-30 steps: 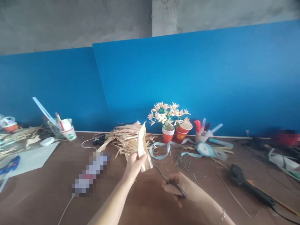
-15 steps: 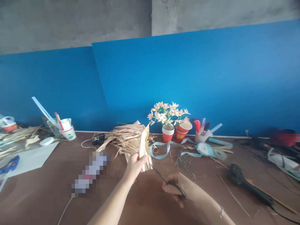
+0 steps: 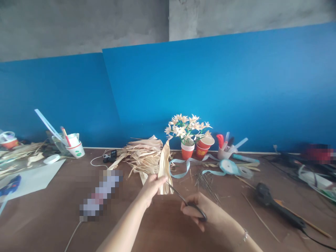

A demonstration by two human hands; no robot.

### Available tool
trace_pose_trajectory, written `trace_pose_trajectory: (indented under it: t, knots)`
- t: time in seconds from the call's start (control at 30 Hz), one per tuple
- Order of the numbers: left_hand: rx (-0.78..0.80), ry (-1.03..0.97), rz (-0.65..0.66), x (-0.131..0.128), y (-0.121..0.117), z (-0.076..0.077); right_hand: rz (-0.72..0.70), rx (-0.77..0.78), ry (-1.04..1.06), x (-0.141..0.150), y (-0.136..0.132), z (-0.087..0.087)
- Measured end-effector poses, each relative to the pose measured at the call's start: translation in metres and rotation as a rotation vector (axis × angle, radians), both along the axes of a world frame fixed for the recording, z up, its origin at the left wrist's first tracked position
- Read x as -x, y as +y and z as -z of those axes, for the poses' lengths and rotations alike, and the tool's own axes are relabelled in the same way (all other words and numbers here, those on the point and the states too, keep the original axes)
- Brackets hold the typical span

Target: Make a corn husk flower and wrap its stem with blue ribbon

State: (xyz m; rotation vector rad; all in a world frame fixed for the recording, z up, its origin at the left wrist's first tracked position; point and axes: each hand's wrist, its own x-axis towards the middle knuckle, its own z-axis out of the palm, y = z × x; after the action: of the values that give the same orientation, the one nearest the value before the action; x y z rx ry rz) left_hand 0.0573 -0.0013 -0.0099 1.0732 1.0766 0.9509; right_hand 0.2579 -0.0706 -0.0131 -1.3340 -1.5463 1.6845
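Note:
Pinched in my left hand [image 3: 152,187] is a pale dried corn husk [image 3: 164,159], pointed at the top and cut straight along its lower edge. My right hand [image 3: 195,210] is closed round the dark handles of a pair of scissors [image 3: 178,193]. The scissor tips reach the husk's right edge, close to my left thumb; whether the blades are apart I cannot tell. Behind the husk lies a heap of dried husks [image 3: 143,152].
Husk flowers stand in orange paper cups [image 3: 187,151]. Blue ribbon [image 3: 228,167] and thin wires [image 3: 206,182] lie to the right, beyond them a black corded tool [image 3: 279,206]. At left are a white cup with sticks [image 3: 76,150], a blurred-out block [image 3: 101,196] and a blue glue gun [image 3: 12,185].
The husk has turned slightly, showing more of its broad face, and its lower edge sits a little lower. My right hand with the scissors has barely shifted.

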Motion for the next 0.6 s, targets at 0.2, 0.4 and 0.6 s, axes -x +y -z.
trace_pose_trajectory:
  t: [0.2,0.4,0.6]
  knots:
    - [0.09,-0.092,0.046,-0.0009,-0.0017,-0.0025,-0.009,-0.005,0.028,0.0008,-0.0009,-0.0018]
    - [0.116,-0.177,0.114,-0.002,-0.0006,-0.001,-0.009,-0.031,0.04,0.0019,-0.0017,-0.0025]
    - [0.097,-0.166,0.128,-0.0018,0.0005,0.0033,-0.005,-0.048,0.004,0.0021,-0.0025,-0.0045]
